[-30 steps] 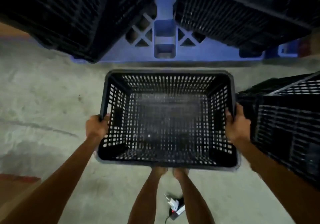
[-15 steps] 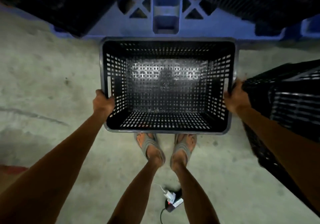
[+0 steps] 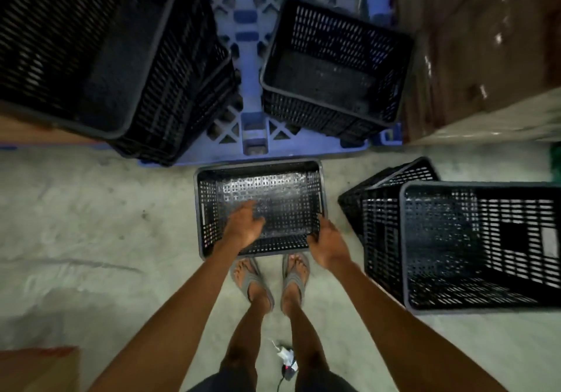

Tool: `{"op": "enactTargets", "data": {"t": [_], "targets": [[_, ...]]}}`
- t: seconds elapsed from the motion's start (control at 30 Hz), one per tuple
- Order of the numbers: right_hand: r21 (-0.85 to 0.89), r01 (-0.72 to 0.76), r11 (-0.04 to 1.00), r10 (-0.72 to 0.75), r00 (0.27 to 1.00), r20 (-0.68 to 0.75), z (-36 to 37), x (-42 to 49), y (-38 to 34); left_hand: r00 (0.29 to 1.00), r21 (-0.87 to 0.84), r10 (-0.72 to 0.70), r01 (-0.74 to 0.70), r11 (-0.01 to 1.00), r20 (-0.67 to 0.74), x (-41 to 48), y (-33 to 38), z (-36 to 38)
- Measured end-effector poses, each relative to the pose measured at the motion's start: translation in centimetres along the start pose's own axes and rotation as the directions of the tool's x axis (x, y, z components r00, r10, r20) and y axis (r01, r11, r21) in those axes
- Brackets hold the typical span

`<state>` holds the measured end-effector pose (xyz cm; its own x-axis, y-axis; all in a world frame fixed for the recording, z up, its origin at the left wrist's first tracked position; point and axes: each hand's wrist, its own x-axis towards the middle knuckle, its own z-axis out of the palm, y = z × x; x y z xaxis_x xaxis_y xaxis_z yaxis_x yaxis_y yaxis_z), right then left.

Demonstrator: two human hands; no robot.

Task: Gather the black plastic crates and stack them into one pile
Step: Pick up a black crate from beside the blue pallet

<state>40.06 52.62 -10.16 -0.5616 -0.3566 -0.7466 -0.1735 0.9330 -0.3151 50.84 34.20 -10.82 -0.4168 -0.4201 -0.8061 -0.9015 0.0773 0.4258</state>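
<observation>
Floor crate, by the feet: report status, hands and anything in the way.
Left hand open over the floor crate; right hand at its near right corner, grip unclear. Crate on concrete beside blue pallet. Crate pile close right.

Warehouse-like storeroom: concrete floor, blue pallet, stacked black crates

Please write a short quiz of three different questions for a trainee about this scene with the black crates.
1. True or false: the crate on the floor in front of the feet lies upside down.
2. What does the blue pallet carry? A) boxes only B) black crates C) bottles
3. Fill in: the left hand is over the crate's ____.

Key
1. False; its open side faces up.
2. B; a tall stack on the left and a crate on the right.
3. Inside; the right hand is at the near right corner.
</observation>
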Motion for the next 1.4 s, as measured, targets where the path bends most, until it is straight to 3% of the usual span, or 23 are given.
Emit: {"op": "enactTargets", "data": {"t": [0.23, 0.37, 0.57, 0.8, 0.97, 1.07, 1.13, 1.27, 1.4], "targets": [[0.032, 0.077, 0.997, -0.071, 0.984, -0.162, -9.6, 0.0, -2.5, 0.984, 0.072, 0.174, -0.171, 0.983, -0.041, -0.7, 7.5, -4.8], [0.038, 0.105, 0.994, -0.091, 0.956, -0.278, -17.9, 4.6, -3.4, 0.961, 0.100, 0.234, -0.221, 0.970, -0.149, 3.0, 14.5, -9.3], [-0.024, 0.106, 0.994, -0.106, 0.890, -0.444, -26.7, 16.3, -1.5, 0.901, 0.275, 0.366, -0.300, 0.913, -0.232, 13.6, 22.8, -12.7], [-0.148, 0.027, 0.989, -0.115, 0.769, -0.629, -27.1, 35.9, 4.9, 0.738, 0.475, 0.449, -0.197, 0.858, -0.505, 34.1, 25.9, -12.3], [-0.001, 0.024, 1.000, -0.018, 0.714, -0.700, -26.0, 44.1, 9.2, 0.743, 0.363, 0.309, -0.095, 0.927, -0.594, 42.5, 25.1, -10.5], [0.172, -0.012, 0.985, 0.122, 0.755, -0.644, -25.4, 45.8, 10.2, 0.660, 0.308, 0.313, -0.129, 0.943, -0.683, 44.1, 23.8, -9.3], [0.207, -0.002, 0.978, 0.135, 0.767, -0.627, -25.1, 45.9, 10.2, 0.616, 0.278, 0.323, -0.171, 0.945, -0.719, 44.0, 23.1, -9.3], [0.240, 0.059, 0.969, 0.118, 0.744, -0.658, -24.7, 43.2, 9.4, 0.598, 0.195, 0.268, -0.186, 0.963, -0.755, 41.1, 22.0, -9.6], [0.194, 0.108, 0.975, 0.042, 0.768, -0.639, -25.7, 37.5, 8.4, 0.615, 0.194, 0.252, -0.162, 0.968, -0.748, 35.1, 20.6, -10.9]]}}
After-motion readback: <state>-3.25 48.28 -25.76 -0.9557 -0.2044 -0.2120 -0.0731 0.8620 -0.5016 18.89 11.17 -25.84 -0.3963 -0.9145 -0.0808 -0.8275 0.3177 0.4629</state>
